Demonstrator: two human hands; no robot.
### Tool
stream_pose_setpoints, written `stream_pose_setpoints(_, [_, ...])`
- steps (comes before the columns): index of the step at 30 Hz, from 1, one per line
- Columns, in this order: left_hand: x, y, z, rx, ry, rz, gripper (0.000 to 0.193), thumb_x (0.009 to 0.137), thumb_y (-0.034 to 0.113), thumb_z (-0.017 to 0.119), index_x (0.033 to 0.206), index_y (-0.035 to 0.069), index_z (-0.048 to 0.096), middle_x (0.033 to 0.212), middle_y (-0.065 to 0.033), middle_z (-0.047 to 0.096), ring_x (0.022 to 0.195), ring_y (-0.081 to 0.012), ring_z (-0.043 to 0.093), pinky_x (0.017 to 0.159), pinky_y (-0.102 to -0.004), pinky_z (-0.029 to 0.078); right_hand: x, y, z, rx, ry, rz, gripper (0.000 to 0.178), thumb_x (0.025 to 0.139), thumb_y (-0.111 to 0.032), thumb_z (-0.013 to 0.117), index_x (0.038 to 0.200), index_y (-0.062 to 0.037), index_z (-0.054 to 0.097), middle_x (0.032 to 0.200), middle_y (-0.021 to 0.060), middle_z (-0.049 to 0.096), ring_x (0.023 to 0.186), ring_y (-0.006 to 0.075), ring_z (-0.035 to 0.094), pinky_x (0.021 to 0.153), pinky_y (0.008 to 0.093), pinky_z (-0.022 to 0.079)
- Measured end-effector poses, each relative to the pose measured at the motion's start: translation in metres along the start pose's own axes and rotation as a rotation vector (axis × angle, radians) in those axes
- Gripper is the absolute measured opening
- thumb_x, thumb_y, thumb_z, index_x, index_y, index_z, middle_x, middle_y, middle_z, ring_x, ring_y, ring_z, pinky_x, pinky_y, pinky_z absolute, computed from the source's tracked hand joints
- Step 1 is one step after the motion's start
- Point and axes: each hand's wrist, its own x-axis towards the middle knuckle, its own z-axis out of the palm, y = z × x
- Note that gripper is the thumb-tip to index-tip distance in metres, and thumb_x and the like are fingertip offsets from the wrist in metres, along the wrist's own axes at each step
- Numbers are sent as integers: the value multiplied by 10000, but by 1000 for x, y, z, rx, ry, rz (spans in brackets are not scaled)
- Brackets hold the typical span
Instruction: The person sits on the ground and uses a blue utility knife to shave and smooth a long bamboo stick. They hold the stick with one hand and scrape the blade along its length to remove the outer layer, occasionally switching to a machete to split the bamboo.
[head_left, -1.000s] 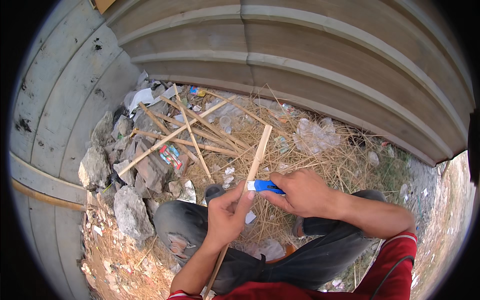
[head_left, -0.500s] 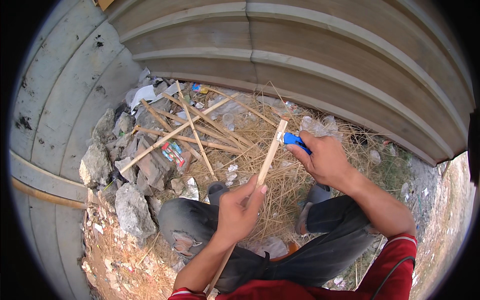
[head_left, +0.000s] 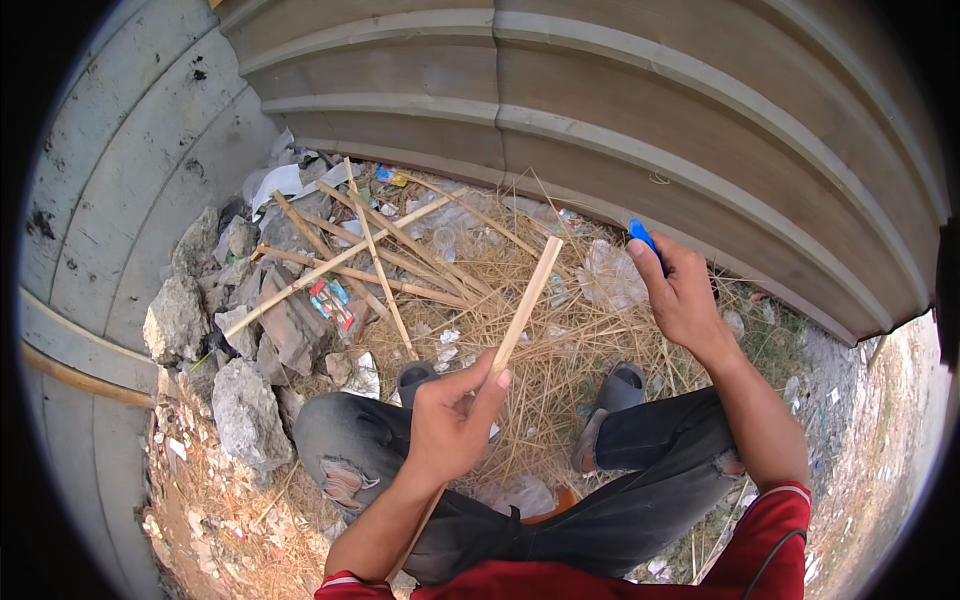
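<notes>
My left hand (head_left: 450,420) is wrapped round a pale bamboo strip (head_left: 528,305). The strip slants up and away, its bare far end at mid-picture, its lower part running back under my left forearm. Off to the right, my right hand (head_left: 684,295) grips a blue utility knife (head_left: 646,240), raised and apart from the strip. The knife's blade cannot be made out. A thin curled shaving (head_left: 658,179) shows against the metal wall, beyond the knife.
Several bamboo sticks (head_left: 375,270) lie crossed on dry straw (head_left: 560,370). Rough rocks (head_left: 250,415) are heaped at the left, with litter among them. A corrugated metal wall (head_left: 600,70) closes off the far side, a grey panel (head_left: 130,190) the left. My knees and sandals (head_left: 625,385) frame the near ground.
My right hand has swung up and to the right with the utility knife, off the strip's end. A curled shaving now shows by the wall. The left hand keeps its hold.
</notes>
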Motion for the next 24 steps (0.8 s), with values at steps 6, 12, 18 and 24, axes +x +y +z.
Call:
stream_pose_setpoints(6, [1,-6,-2,37,55,12,389,1005,103,660,1338,-88,602,916,23,627,790,-5,514,639,-177,422,-16,-33,21,52,-282,-92,390,1021,-364,596,867,-8,634,599,168,565,540,364,583,537,442,450])
stream_pose_setpoints(12, [6,-5,3,70,36,-23,372,1012,117,648,1340,-57,618,945,9,647,821,-17,529,672,-190,441,-28,-37,40,21,-453,-188,399,983,-420,621,897,-32,642,629,208,625,599,436,644,564,521,509])
stream_pose_setpoints(18, [9,-4,6,52,42,-52,375,1014,133,644,1337,-55,618,901,1,655,822,-15,536,678,-196,444,-37,-41,47,-46,-550,-208,366,991,-371,625,859,-31,618,575,201,579,567,441,613,544,515,488])
stream_pose_setpoints(24, [7,-23,-1,200,33,-86,380,1005,144,656,1321,-64,623,833,21,623,773,-15,509,637,-202,432,5,-14,39,-239,-396,-47,456,994,-467,590,894,-29,671,652,216,652,639,444,663,612,537,530])
